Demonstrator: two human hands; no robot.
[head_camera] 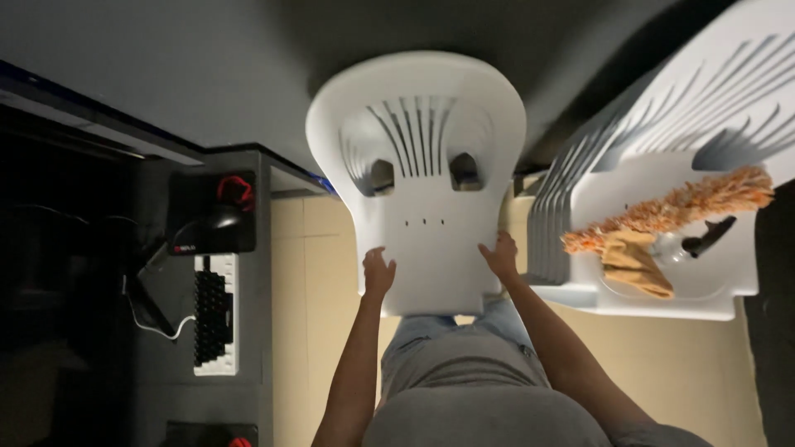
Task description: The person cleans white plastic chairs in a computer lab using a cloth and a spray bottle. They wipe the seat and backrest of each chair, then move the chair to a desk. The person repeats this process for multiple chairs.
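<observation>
A white plastic chair (422,174) sits directly in front of the person, seen from above, and both hands grip its seat near the front edge. The left hand (378,271) is clamped on the seat's left side, fingers curled over the rim; the right hand (502,255) is clamped on the right side in the same way. The chair is smooth moulded plastic with a rounded back cut by a fan of narrow slots, two squarish openings below them and three tiny holes in the flat seat. Just to its right, nearly touching, stands a stack of matching white chairs (662,165), their edges layered like steps. On the top seat of that stack lie an orange fluffy duster (679,207) with a black handle and a crumpled tan cloth (633,263). To the left, a strip of pale tiled floor (310,281) leaves a clear gap between the chair and a dark worktop (248,331), which carries a black-and-white keyboard (215,314) and a black mouse pad (211,211) with cables. Behind the chair back rises a plain dark wall (207,66).
</observation>
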